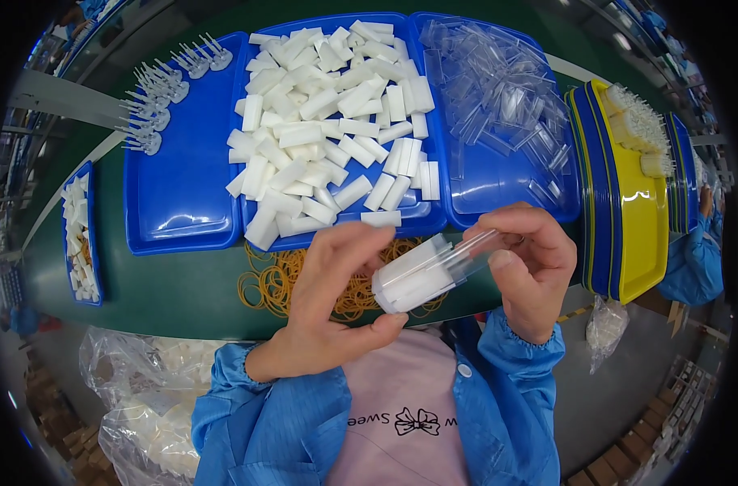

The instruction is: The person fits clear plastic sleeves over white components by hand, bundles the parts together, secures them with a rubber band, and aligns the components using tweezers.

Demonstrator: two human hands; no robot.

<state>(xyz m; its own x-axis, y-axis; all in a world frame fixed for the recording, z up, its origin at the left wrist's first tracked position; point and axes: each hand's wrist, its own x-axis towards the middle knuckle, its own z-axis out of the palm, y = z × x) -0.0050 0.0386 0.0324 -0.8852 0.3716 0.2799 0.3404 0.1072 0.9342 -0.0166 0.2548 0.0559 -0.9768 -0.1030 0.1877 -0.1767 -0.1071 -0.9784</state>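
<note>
Between my hands, above the table's near edge, is a tilted bundle of white blocks (415, 279) with clear plastic pieces around it. My left hand (330, 296) curls about the bundle's left end, its thumb at the lower edge and some fingers hidden behind. From the bundle's right end, clear plastic strips (470, 253) stick out toward my right hand (535, 263), which pinches them between thumb and fingers. Tan rubber bands (276, 279) lie in a loose heap beneath and behind my left hand.
Blue trays hold white blocks (312, 121), clear plastic pieces (498, 89), and white pronged parts (154, 97). A small blue tray (93, 271) stands at far left. Stacked trays, a yellow one (644, 235) outermost, rise at right. Plastic bags (146, 405) lie below the table's left side.
</note>
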